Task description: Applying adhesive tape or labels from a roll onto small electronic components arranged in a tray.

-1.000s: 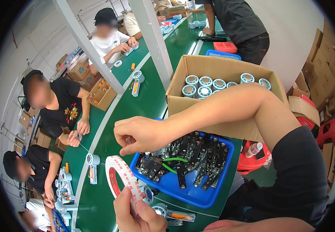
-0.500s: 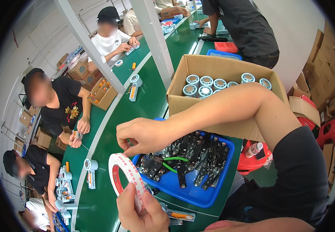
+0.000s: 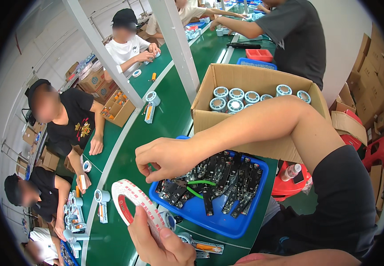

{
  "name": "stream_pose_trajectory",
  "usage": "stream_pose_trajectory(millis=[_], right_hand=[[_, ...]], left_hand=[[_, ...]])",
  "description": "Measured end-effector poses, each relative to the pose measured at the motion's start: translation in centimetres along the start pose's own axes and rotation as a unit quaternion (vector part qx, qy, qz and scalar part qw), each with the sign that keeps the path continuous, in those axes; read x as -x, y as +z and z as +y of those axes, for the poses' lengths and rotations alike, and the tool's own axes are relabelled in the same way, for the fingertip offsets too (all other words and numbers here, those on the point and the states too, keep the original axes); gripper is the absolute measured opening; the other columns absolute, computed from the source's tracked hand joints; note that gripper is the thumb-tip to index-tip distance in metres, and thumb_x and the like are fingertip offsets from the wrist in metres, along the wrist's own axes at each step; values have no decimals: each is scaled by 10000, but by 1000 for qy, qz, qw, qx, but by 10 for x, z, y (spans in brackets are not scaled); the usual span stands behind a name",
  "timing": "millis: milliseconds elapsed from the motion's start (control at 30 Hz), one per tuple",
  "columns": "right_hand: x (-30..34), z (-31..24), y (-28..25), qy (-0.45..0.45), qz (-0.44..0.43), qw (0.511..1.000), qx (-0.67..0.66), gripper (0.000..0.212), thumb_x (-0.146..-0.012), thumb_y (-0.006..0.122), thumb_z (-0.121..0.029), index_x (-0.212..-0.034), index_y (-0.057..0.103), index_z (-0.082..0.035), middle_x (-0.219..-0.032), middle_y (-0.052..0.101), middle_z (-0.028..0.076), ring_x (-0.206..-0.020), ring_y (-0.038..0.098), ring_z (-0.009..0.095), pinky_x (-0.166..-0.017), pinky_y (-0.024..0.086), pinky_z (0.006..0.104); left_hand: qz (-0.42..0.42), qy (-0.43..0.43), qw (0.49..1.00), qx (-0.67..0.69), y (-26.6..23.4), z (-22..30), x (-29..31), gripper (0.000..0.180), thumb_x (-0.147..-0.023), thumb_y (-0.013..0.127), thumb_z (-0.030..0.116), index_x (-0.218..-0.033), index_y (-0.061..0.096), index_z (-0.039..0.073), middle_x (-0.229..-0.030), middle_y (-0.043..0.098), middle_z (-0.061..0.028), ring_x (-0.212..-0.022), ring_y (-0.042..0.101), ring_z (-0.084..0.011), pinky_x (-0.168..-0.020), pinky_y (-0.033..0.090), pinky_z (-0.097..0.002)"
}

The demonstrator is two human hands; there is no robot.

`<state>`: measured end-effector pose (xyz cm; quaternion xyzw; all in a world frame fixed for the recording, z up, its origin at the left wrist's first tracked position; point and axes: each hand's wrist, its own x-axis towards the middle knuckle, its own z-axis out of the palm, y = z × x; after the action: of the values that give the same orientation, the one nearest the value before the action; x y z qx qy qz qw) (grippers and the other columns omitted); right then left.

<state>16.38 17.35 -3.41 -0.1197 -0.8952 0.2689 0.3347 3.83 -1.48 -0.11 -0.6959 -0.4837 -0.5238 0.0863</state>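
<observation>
In my left hand point(image 3: 163, 246) is a roll of tape point(image 3: 149, 209) with red print on its white band and a red inner core, held upright by thumb and fingers. My right hand point(image 3: 167, 155) hovers above and beyond the roll, its arm reaching in from the right. Its thumb and fingertips are curled together; whatever they may pinch is too small to make out. Below that wrist lies a blue tray point(image 3: 227, 224) of black circuit boards point(image 3: 207, 201), with green-handled pliers point(image 3: 202, 181) on top. A light-blue round housing point(image 3: 169, 220) shows partly behind my left hand.
A cardboard box point(image 3: 263, 75) of light-blue cylinders stands past my right forearm. Assembled units point(image 3: 102, 204) sit along the green conveyor point(image 3: 129, 150). Co-workers sit across it, and another person point(image 3: 298, 40) stands beyond the box. A metal post point(image 3: 174, 48) rises at the far side.
The tape roll has moved left and slightly down, away from my right fingertips. My right hand has shifted slightly down and right. Units on the conveyor moved toward the lower left.
</observation>
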Motion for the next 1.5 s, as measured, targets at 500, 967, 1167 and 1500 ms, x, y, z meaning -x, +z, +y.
stream_pose_trajectory(millis=[500,967,1167,1500], right_hand=[[-13,14,-4,91,-20,996,-6,225,-832,690,-107,-1032,634,-22,-925,668,99,-777,664,226,-673,534,355],[-106,204,32,282,-28,943,176,335,-797,613,-8,-1131,596,0,-771,708,111,-688,703,203,-633,554,347],[-109,239,52,356,-10,925,129,346,-793,613,-29,-1139,606,-8,-771,706,128,-677,704,229,-651,556,368],[-115,243,77,325,-36,917,227,342,-811,658,-86,-1149,622,-45,-942,710,141,-918,694,274,-828,542,391]], left_hand=[[117,-86,989,0,-7,-21,5,658,-881,474,185,-1469,359,-85,-1443,457,-247,-1140,556,-300,-1031,406,-426],[269,-89,958,40,-75,-36,-19,540,-952,406,133,-1436,393,-104,-1372,526,-248,-1049,575,-244,-953,443,-347],[381,-149,910,63,-99,-39,-22,523,-975,404,172,-1410,414,-119,-1293,565,-248,-994,589,-229,-904,461,-308],[371,-55,922,94,-107,-66,-22,472,-908,554,163,-1282,552,-125,-1306,541,-308,-1112,635,-406,-815,657,-378]])
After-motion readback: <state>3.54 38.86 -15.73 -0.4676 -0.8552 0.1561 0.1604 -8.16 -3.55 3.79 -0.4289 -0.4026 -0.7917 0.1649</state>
